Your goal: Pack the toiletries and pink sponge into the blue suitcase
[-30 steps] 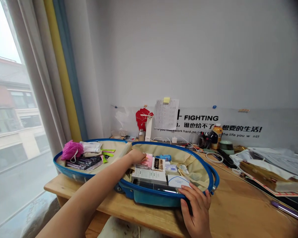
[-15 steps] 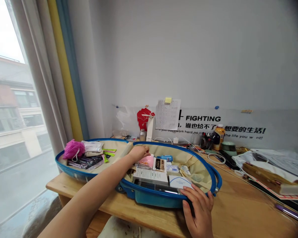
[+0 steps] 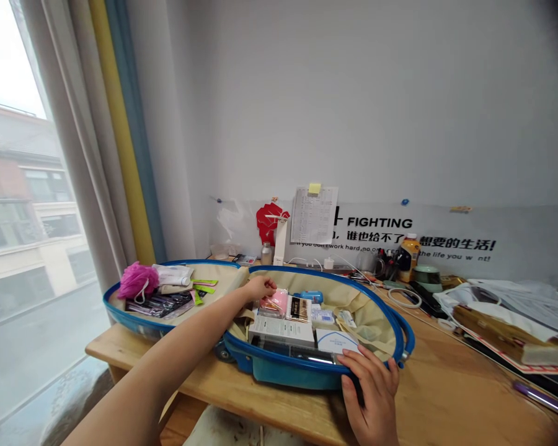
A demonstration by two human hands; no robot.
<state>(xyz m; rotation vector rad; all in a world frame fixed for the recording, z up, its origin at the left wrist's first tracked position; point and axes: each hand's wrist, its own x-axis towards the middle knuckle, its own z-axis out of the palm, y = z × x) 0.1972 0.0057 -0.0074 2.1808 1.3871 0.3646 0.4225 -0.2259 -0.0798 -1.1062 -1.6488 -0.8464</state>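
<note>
A blue suitcase (image 3: 302, 379) with a beige lining lies spread on the wooden table. My left hand (image 3: 260, 287) reaches into its right half, fingers curled, just above and left of a pink packet (image 3: 277, 301). What the fingers hold, if anything, I cannot make out. My right hand (image 3: 372, 387) lies with fingers stretched over the near rim, by a white box with a blue line (image 3: 335, 341). Around the packet are a box of cotton swabs (image 3: 299, 308), a blue bottle (image 3: 310, 296) and a white printed box (image 3: 281, 330).
The left half holds a purple bath puff (image 3: 137, 282), a white tube (image 3: 174, 274) and several dark slim packages (image 3: 160, 303). To the right on the table (image 3: 446, 396) are an orange bottle (image 3: 408, 257), a brown pouch (image 3: 493, 331) and papers. A window (image 3: 23, 248) is at the left.
My left hand has shifted slightly and its fingers have drawn back a little to the left, baring more of the pink packet. My right hand stays on the rim.
</note>
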